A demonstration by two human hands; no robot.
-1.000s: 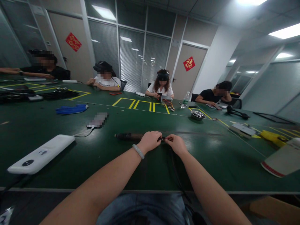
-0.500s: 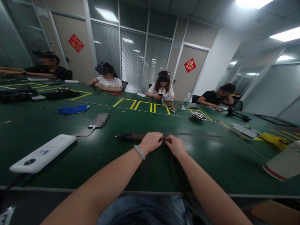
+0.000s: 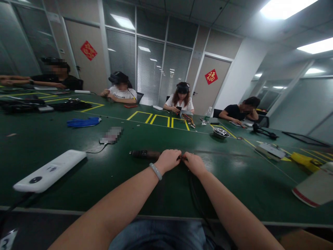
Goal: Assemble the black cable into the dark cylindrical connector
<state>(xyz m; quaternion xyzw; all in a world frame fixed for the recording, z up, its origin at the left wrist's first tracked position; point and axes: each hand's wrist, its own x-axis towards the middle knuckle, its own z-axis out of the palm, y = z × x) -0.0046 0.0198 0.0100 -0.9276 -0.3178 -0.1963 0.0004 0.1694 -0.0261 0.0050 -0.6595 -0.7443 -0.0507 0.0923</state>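
My left hand (image 3: 169, 160) and my right hand (image 3: 194, 162) are closed side by side on the green table (image 3: 125, 173), knuckles nearly touching. A dark cylindrical tool (image 3: 144, 154) lies on the table and runs under my left hand, which grips one end of it. Between the two hands a small dark part with a red spot shows, pinched by my right fingers; I cannot name it. A black cable (image 3: 194, 194) trails from under my right hand toward me. A pale bracelet (image 3: 155, 171) circles my left wrist.
A white device (image 3: 49, 171) with a cable lies at left, a blue cloth (image 3: 83, 122) farther back, a metal bowl (image 3: 220, 132) at centre right, a paper cup (image 3: 313, 187) on its side at right. Several people sit along the far edge.
The view has tilted slightly, so everything sits a little lower in the picture. My hands stay pressed together on the tool, moved slightly closer.
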